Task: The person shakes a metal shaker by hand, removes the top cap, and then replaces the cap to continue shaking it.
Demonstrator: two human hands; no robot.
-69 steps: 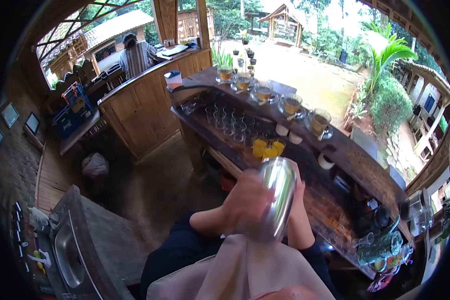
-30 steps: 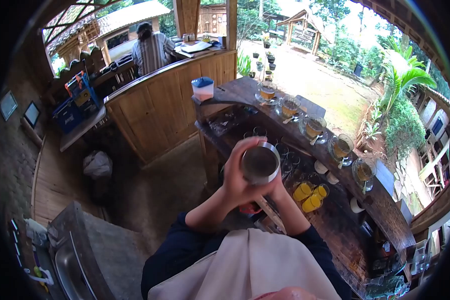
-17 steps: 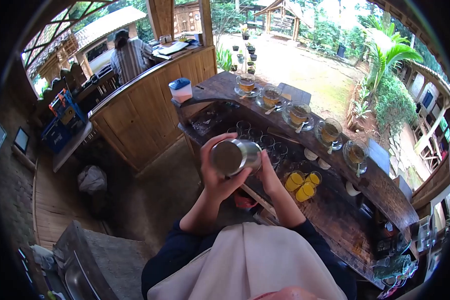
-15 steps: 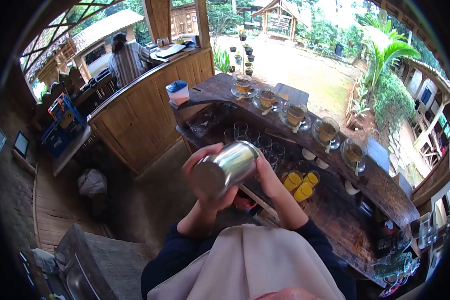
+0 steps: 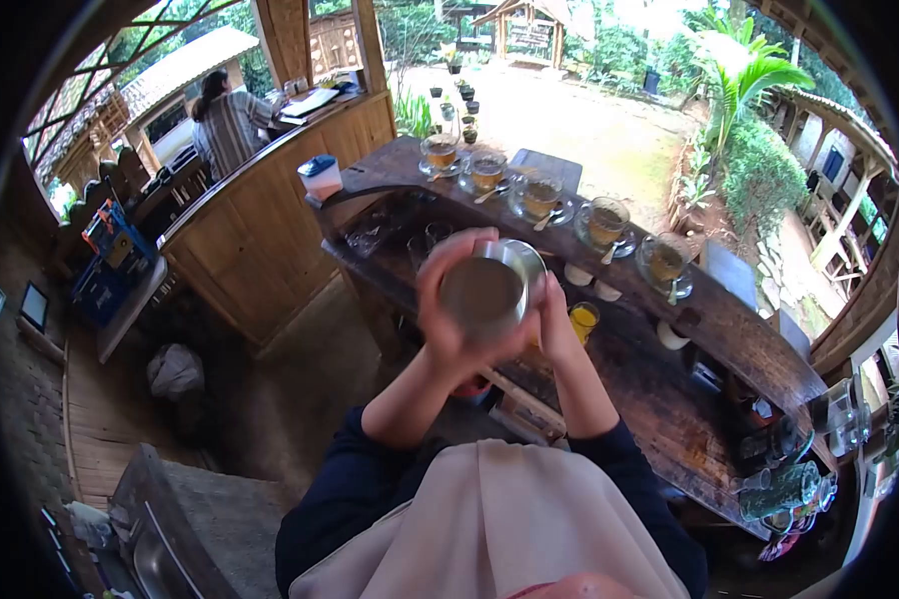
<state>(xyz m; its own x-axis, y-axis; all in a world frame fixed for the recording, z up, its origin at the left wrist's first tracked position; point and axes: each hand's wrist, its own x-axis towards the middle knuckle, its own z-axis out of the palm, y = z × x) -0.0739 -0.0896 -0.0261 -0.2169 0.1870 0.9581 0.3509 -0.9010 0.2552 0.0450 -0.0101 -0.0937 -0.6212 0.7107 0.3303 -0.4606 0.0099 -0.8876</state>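
Note:
A shiny metal cocktail shaker [image 5: 482,292] is held up in front of my chest, its round flat end turned toward me. My left hand [image 5: 442,304] wraps around its left side and underside, slightly blurred. On the other side, my right hand [image 5: 557,321] grips the far end, its fingers partly hidden behind the metal. Below and beyond the shaker, a glass of orange drink [image 5: 583,317] shows on the lower wooden counter [image 5: 634,389]. Empty glasses [image 5: 438,236] stand partly covered by my left hand.
On the raised, curved wooden bar [image 5: 729,334] stands a row of several glass cups of tea [image 5: 605,222] on saucers with spoons. A lidded plastic tub [image 5: 320,178] sits at its left end. Glassware [image 5: 789,487] crowds the right end. Another person [image 5: 232,125] is at the back-left counter.
The shaker has swung from a sideways tilt to pointing its flat end at me, moving slightly right and up with both hands. The view has shifted, and the other person's head has turned.

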